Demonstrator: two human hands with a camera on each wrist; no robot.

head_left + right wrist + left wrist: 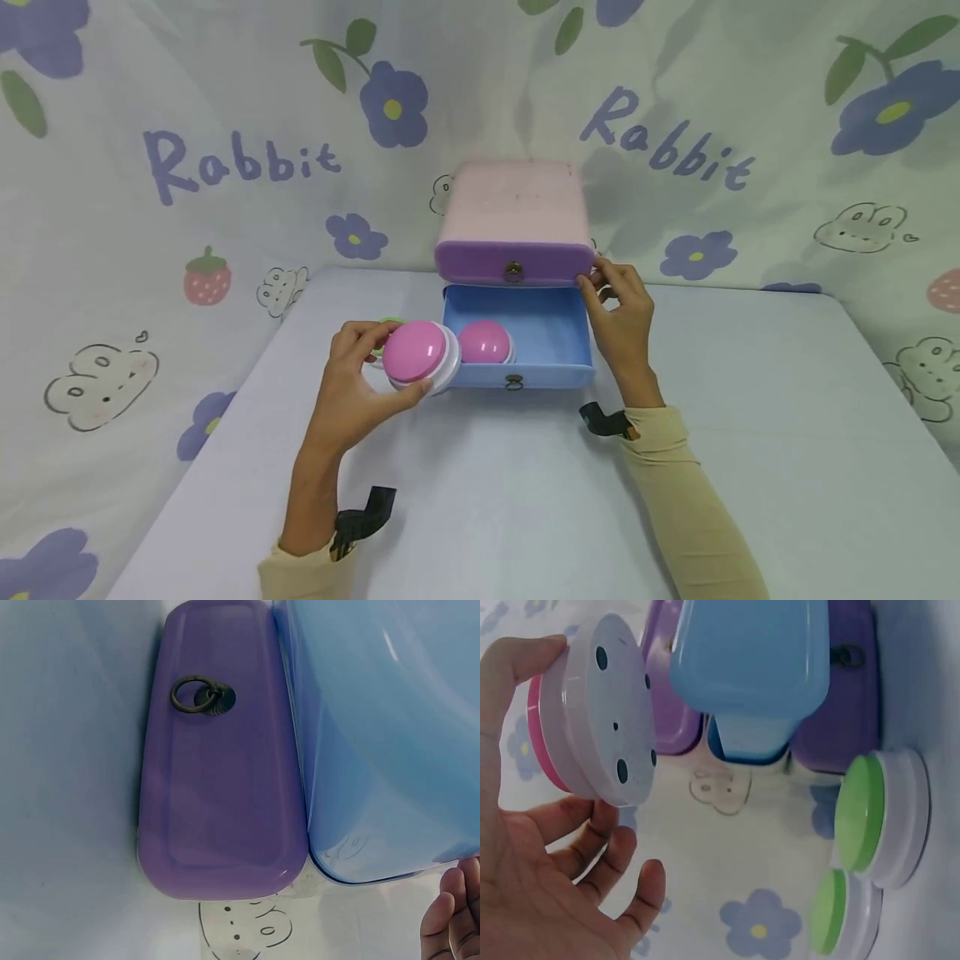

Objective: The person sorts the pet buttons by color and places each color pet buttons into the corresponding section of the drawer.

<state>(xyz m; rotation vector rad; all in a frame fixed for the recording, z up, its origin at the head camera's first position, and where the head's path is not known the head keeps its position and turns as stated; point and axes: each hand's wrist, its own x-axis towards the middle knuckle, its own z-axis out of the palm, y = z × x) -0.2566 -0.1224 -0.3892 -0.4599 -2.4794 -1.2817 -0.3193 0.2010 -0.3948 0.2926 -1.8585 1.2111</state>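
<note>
My left hand [348, 408] holds a round push-button buzzer [414, 350] with a pink dome and white base by its rim, thumb below and fingers above. Its white underside, with several holes, shows in the left wrist view. Just right of it, another pink buzzer [483, 342] sits in the left part of a pulled-out blue drawer [551, 325]. This drawer belongs to a small cabinet [517, 200] with a pink top. With thumb and fingertips, my right hand [626, 321] grips the cabinet's right front corner at the upper purple drawer [480, 261].
Two green-topped buzzers [860, 814] [829, 911] stand on the table left of the cabinet, mostly behind my left hand in the head view. Below the blue drawer is a shut purple drawer [225, 787] with a ring pull. A patterned cloth [247, 83] hangs behind the white table [750, 433].
</note>
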